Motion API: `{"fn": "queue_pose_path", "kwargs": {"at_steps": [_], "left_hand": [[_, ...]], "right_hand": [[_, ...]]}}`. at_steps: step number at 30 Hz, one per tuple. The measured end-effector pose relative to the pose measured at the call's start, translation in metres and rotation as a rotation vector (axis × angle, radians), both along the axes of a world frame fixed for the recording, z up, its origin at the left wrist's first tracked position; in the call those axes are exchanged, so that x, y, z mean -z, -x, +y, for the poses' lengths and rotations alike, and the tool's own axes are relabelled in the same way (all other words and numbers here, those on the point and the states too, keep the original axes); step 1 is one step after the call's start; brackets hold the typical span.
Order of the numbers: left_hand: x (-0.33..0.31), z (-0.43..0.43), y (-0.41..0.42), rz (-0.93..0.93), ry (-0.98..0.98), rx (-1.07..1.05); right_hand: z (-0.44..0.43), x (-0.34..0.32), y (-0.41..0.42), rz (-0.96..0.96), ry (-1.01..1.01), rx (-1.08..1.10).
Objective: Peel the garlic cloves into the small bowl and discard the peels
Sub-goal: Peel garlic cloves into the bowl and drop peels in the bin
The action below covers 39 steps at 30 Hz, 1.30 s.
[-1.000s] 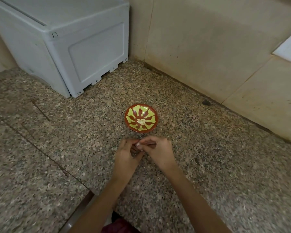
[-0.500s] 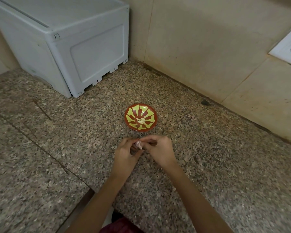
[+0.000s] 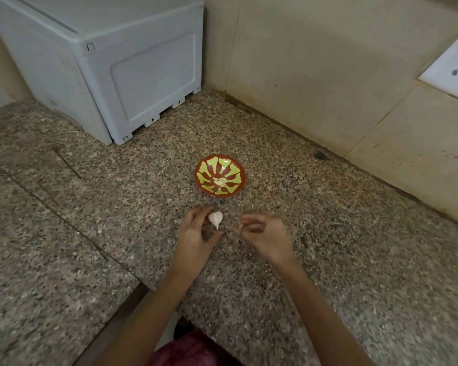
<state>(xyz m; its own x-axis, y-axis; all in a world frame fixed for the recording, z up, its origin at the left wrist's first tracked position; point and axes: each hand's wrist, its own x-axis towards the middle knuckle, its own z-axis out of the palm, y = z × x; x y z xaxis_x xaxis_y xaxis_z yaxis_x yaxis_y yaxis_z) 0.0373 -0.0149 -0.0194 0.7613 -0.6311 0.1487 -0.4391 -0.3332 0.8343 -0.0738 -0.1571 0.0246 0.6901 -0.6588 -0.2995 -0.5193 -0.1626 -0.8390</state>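
You work in soft, rather dim light from above, with only faint shadows under your left hand (image 3: 193, 233) and the pale grey plastic box (image 3: 117, 62). Your right hand (image 3: 265, 233) is smeared by motion blur. The glossy red-and-yellow patterned bowl (image 3: 206, 167) carries a slight sheen. Straight lines bow towards the frame edges.

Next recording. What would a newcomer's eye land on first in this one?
The red bowl with its yellow-green pattern stands mid-counter, pale garlic pieces in its middle. Just in front, the left hand holds a white garlic clove, and the right hand beside it pinches what looks like a peel scrap. A big grey box fills the back left.
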Motion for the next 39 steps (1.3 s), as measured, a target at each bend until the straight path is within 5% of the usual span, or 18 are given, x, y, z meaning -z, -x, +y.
{"fn": "queue_pose_path", "kwargs": {"at_steps": [8,18,30,36,39], "left_hand": [[-0.014,0.016,0.047,0.068,0.116,-0.091],[0.003,0.014,0.058,-0.119,0.004,0.019],[0.005,0.013,0.057,-0.103,-0.005,-0.002],[0.006,0.013,0.057,-0.102,-0.020,-0.003],[0.006,0.012,0.057,-0.148,-0.020,0.014]], "right_hand": [[0.006,0.007,0.032,0.109,0.298,-0.172],[0.009,0.004,0.033,0.127,0.254,-0.123],[0.027,0.004,0.033,0.304,0.871,-0.428],[0.032,0.002,0.035,0.313,0.966,-0.570],[0.025,0.000,0.034,0.200,0.715,-0.367]]}}
